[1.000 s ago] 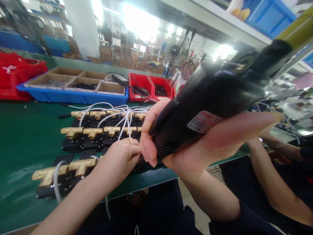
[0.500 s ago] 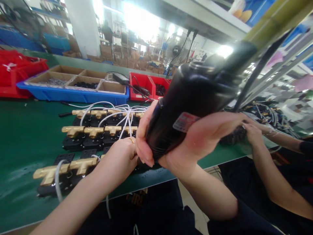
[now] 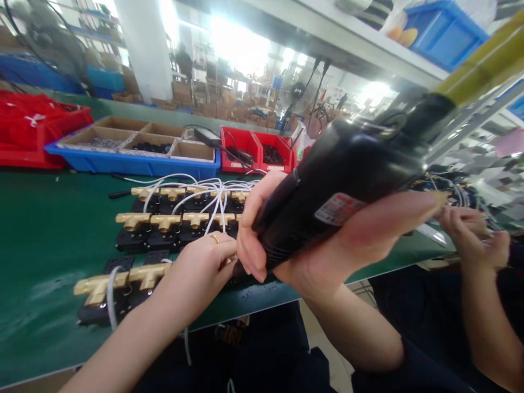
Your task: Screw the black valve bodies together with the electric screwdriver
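Note:
My right hand [image 3: 323, 262] is wrapped round a black power screwdriver [image 3: 311, 191] with a red and white label, tilted so its back end points up and right. My left hand [image 3: 204, 265], a ring on one finger, is closed by the front end of the screwdriver; whatever its fingertips pinch is hidden behind them. Under and beside that hand stand black units with brass T-fittings [image 3: 149, 275], lined up in the front row. Further rows of brass fittings [image 3: 166, 221] on black bodies lie behind, with white tubes [image 3: 221, 199] looping over them.
A blue tray [image 3: 135, 162] with cardboard compartments of small parts stands at the back, between a red bin [image 3: 24, 147] and two smaller red bins [image 3: 241, 162]. A yellow hose [image 3: 483, 60] slants above the screwdriver. At right are a co-worker's hands [image 3: 470, 229].
The whole view has shifted, so the bench things appear further right. My grip on the screwdriver is unchanged. The co-worker's hands have moved right, away from a dark part.

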`<action>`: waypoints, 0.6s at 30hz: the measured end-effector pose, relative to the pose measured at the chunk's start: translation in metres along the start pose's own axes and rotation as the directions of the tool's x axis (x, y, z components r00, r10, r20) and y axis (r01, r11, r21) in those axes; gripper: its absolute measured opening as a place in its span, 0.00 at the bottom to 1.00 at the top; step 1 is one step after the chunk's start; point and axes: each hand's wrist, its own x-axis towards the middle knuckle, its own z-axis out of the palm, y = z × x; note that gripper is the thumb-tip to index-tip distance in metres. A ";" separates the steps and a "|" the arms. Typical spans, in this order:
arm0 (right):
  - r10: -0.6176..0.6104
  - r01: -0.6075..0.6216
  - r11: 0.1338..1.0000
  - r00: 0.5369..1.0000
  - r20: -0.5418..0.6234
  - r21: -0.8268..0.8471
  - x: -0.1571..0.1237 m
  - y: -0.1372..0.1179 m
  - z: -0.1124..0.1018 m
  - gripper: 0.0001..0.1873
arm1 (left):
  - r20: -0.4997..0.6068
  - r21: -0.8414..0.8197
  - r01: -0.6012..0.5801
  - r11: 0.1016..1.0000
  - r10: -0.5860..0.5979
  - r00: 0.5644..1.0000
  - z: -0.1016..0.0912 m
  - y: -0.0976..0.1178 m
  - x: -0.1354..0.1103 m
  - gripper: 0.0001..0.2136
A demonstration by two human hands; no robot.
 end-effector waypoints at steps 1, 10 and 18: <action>0.010 -0.011 1.000 1.000 0.024 0.016 0.000 0.000 0.000 0.40 | -0.022 -0.003 -0.022 1.000 0.022 1.000 -0.003 0.000 -0.003 0.13; -0.027 0.028 0.999 0.999 0.019 -0.018 -0.002 0.004 0.001 0.42 | -0.100 0.005 -0.156 0.988 0.156 0.983 -0.010 -0.001 -0.016 0.14; 0.004 -0.004 1.000 0.998 0.058 0.000 0.000 0.003 0.000 0.41 | -0.104 -0.003 -0.193 0.981 0.191 0.976 -0.006 -0.010 -0.019 0.15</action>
